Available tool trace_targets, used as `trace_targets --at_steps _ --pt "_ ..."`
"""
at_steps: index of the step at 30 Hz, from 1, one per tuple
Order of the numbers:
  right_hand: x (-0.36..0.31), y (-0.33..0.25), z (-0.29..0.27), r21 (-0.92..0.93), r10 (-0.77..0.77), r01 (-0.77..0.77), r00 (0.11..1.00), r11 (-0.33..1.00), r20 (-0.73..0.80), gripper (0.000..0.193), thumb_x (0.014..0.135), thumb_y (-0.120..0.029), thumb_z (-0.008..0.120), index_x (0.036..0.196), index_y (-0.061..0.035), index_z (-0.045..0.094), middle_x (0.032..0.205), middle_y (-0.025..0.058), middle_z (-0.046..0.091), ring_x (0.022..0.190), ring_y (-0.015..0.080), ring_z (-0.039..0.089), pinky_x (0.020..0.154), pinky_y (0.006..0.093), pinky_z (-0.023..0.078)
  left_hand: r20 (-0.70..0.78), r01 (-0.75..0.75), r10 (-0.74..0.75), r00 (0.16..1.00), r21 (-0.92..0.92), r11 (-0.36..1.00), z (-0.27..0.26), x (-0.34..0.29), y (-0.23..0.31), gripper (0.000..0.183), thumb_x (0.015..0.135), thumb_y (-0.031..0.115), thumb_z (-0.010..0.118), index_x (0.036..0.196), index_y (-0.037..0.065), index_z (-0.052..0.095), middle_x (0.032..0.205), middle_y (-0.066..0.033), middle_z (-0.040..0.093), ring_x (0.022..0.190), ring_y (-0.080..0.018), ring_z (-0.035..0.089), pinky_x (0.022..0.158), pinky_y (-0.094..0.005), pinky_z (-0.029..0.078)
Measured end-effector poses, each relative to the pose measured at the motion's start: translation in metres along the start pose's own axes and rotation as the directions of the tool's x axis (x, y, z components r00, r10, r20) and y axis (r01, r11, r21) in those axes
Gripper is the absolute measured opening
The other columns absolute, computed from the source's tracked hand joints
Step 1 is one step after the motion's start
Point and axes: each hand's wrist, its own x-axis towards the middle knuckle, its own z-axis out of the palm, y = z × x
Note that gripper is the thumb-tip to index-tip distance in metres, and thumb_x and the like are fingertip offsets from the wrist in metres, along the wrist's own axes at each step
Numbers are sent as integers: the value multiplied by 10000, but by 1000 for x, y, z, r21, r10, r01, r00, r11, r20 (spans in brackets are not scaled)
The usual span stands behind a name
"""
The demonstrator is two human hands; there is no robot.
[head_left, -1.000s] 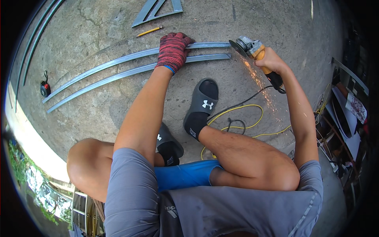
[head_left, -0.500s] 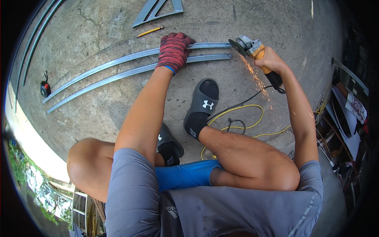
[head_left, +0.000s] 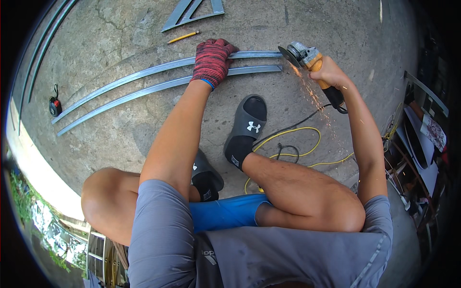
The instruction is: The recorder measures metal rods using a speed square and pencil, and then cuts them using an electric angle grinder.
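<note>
L glove [head_left: 211, 60] is showing red/blk marl w/ blue cuff edge. Grinder [head_left: 315, 63] is sporting yel-orange body, silver-gry head, blk grip; sparks [head_left: 309, 89] are glowing orange. Metal strips [head_left: 144, 73] are looking silvery blue-gry. Pencil [head_left: 183, 37] is showing yel; tape meas. [head_left: 55, 106] is showing blk + red. Slides [head_left: 240, 124] are showing dk gry w/ white logos, socks [head_left: 238, 150] blk, shorts [head_left: 225, 212] bright blue, shirt [head_left: 297, 254] gry. Floor [head_left: 120, 33] is showing mottled gry.

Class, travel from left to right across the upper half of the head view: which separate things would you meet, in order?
Tape measure → yellow pencil → gloved left hand → angle grinder → long grey strip at the far right.
</note>
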Motion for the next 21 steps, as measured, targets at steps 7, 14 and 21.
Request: trace_targets --at_steps 7,14,21 --pt "1 3 0 1 -22 22 1000 1000 -16 243 632 -129 727 808 22 655 699 48 637 615 145 591 587 303 471 -4 -6 6 1000 -14 1000 0 1 0 389 831 187 720 1205 290 693 1201 -11 646 1199 -267 548 1040 -456 395" --pt "3 -3 2 20 -31 32 999 999 -18 223 636 -118 719 799 19 654 695 47 637 611 141 590 578 300 468 -43 -15 14 999 -29 999 2 0 -3 376 815 160 721 1173 273 710 1188 -20 656 1163 -276 574 1033 -464 402" --pt "5 -2 0 -4 -30 30 1000 1000 -10 233 636 -128 729 808 15 660 699 45 640 615 140 588 587 305 473 -44 -21 20 999 -28 999 2 1 -1 371 817 172 724 1173 276 709 1180 -21 656 1174 -277 565 1036 -460 399"
